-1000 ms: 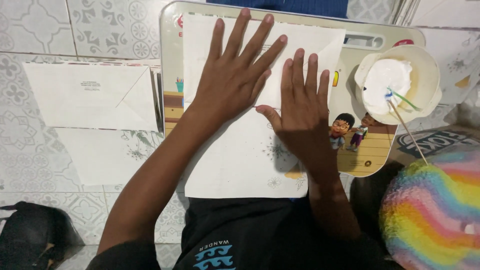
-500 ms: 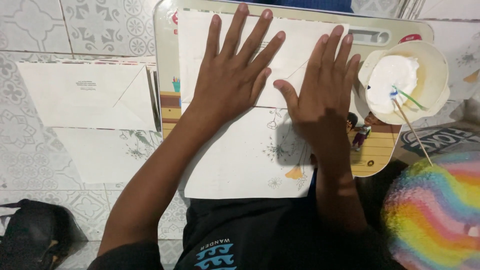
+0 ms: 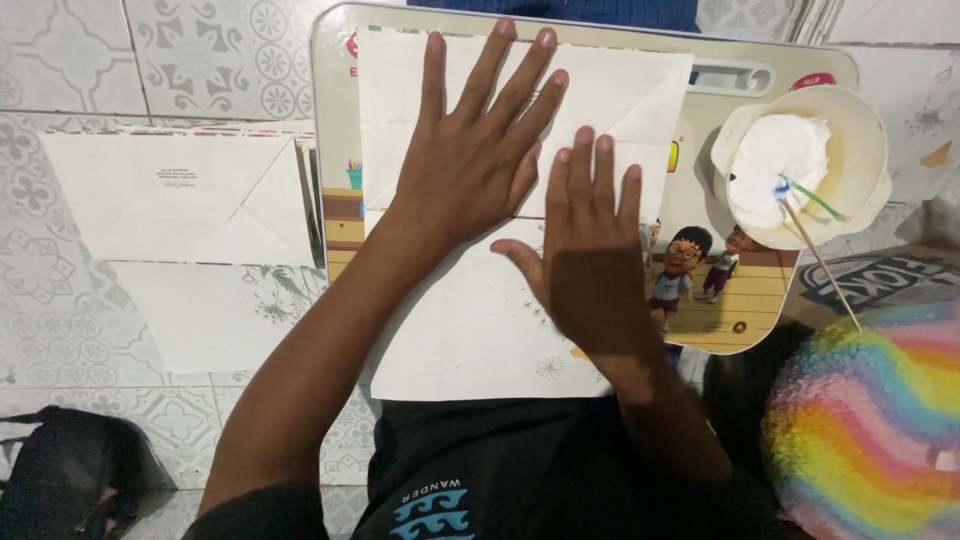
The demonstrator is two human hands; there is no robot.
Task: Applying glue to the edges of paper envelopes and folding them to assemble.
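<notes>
A white folded paper sheet (image 3: 470,320) lies on a small lap desk (image 3: 740,310) printed with cartoon children. My left hand (image 3: 480,150) presses flat on the paper's upper part, fingers spread toward the far edge. Beside it, my right hand (image 3: 590,255) also lies flat on the paper, fingers together, pointing away from me. Both palms cover the fold line across the sheet. Neither hand holds anything.
A cream bowl (image 3: 850,130) with white paste and thin sticks sits at the desk's right corner. A stack of finished white envelopes (image 3: 170,200) lies on the tiled floor at left. A rainbow plush object (image 3: 870,420) is at lower right, a dark bag (image 3: 70,470) at lower left.
My right hand has slid over the paper, first up toward the far right edge, then back to the middle. The left hand stays pressed in place.
</notes>
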